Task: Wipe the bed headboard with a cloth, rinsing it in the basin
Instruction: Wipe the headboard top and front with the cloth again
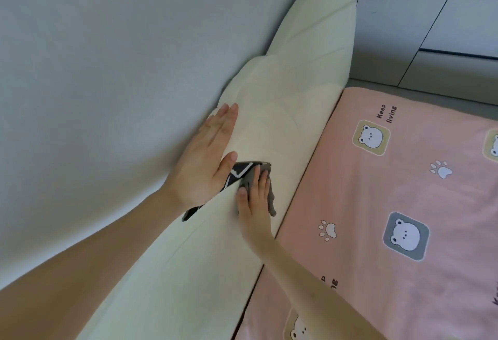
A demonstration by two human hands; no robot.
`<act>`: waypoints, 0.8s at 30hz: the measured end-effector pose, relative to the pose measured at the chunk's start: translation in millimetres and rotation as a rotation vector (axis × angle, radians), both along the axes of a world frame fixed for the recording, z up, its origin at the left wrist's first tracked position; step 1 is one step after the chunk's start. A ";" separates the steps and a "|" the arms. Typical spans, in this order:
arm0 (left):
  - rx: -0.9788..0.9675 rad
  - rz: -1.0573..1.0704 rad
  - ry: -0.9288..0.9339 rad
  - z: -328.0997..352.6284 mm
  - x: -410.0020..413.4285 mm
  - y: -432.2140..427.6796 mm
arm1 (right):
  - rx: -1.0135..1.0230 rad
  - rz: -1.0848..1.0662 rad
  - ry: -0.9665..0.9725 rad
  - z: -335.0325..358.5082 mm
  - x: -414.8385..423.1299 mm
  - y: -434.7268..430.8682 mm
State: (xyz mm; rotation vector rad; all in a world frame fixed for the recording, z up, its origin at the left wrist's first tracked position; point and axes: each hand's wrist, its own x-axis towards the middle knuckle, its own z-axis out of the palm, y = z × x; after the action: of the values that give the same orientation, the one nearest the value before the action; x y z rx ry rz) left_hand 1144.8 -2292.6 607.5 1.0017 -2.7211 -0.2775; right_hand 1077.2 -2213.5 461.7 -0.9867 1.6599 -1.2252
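We see the left hand (207,156) flat, grip open, on the headboard's (296,83) top edge. The right hand (254,205), fingers straight, presses the cloth (272,202) on its front, near the bed (404,191).

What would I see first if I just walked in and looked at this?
Two bare hands in the middle: the left hand lies flat on top of the cream headboard, and the right hand presses a grey cloth on its front. At right, a pink sheet printed with bears.
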 end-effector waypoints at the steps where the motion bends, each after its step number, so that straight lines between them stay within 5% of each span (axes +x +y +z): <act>1: 0.000 -0.009 -0.003 0.5 -0.1 -0.6 | -0.010 -0.008 -0.009 13.3 -13.0 -15.9; 7: -0.021 -0.017 -0.032 0.3 -2.2 0.0 | -0.019 -0.125 0.021 99.7 -96.7 -133.9; 24: -0.114 0.067 -0.117 0.1 -9.3 1.8 | -0.021 0.036 0.070 64.0 -99.8 -116.0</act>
State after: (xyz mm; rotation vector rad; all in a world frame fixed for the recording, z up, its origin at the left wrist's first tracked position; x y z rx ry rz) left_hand 1135.5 -2290.8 607.6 1.1060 -2.7638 -0.0533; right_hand 977.5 -2329.4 525.7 -1.0787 1.6795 -1.1988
